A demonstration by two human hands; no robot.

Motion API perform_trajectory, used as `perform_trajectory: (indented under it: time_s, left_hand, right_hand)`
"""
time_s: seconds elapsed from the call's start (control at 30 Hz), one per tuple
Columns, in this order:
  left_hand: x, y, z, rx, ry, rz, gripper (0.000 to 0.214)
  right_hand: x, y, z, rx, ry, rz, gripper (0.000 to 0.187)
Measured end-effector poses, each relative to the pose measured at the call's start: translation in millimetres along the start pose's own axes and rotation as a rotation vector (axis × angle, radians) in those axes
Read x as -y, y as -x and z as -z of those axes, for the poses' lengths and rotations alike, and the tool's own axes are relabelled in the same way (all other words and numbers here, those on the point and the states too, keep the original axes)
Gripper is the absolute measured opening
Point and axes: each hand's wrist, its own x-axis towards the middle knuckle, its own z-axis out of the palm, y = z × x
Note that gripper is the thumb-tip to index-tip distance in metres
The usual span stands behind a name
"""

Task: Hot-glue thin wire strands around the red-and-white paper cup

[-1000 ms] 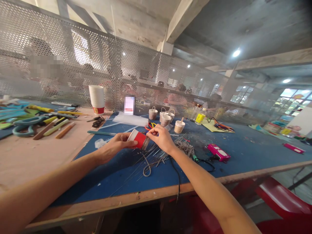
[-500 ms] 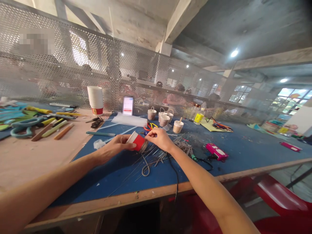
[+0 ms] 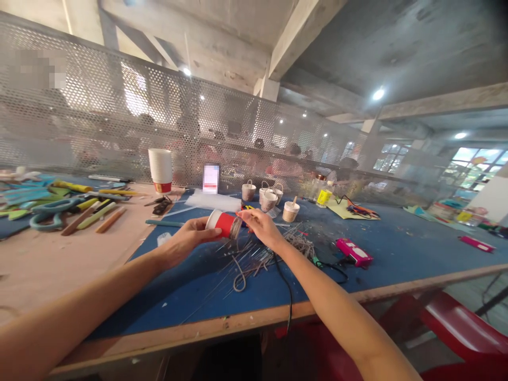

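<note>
My left hand (image 3: 189, 238) is wrapped round a red and white paper cup (image 3: 225, 224), which lies tilted on its side above the blue mat. Thin grey-brown cord (image 3: 235, 228) is wound round the cup's bottom end, on the right. There my right hand (image 3: 260, 225) pinches at the cord, fingertips together against the winding; the exact strand is too small to make out. Below the cup a loose cord loop (image 3: 238, 283) rests on the mat. Under and beyond my right wrist lies a tangled heap of cord pieces (image 3: 300, 244).
Small cord-wrapped cups (image 3: 269, 200) with handles stand behind my hands, near another cup (image 3: 291, 212) holding a stick. A stack of paper cups (image 3: 160, 169) and a phone (image 3: 210, 178) stand by the perforated screen. Scissors (image 3: 55, 213) lie left; a magenta device (image 3: 354, 252) lies right.
The cup has turned closer to level, and its wound end has risen slightly. My right hand has stayed at that end, its fingers shifting a little. The camera view has tilted slightly.
</note>
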Motion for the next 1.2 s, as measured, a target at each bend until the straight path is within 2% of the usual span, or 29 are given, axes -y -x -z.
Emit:
perform_trajectory:
  time_s: [0.2, 0.33, 0.47, 0.6, 0.7, 0.87, 1.2]
  left_hand:
    - [-0.1, -1.3, 2.8, -0.045, 0.092, 0.001, 0.031]
    - [1.1, -2.7, 3.0, -0.049, 0.106, 0.006, 0.028]
    - [1.9, -4.6, 5.0, -0.041, 0.161, 0.000, 0.026]
    - [2.7, -5.5, 7.6, -0.092, 0.186, 0.022, 0.022]
    - [3.9, -6.5, 9.6, -0.111, 0.188, 0.037, 0.019]
    - [3.3, -7.9, 10.6, -0.120, 0.212, 0.018, 0.020]
    - [-3.2, -2.8, 3.3, -0.095, 0.142, 0.031, 0.030]
  right_hand:
    - [3.0, 1.8, -5.1, 0.063, 0.071, -0.002, 0.066]
    - [3.7, 3.5, -8.8, 0.041, 0.098, 0.022, 0.060]
    - [4.8, 5.0, -9.0, 0.010, 0.185, 0.159, 0.057]
    - [4.2, 6.1, -8.5, -0.010, 0.331, 0.327, 0.062]
    - [4.9, 7.1, -8.8, -0.007, 0.335, 0.357, 0.064]
    - [4.1, 7.1, -10.7, -0.048, 0.206, 0.244, 0.034]
    - [-6.2, 3.5, -10.8, -0.229, 0.214, 0.242, 0.008]
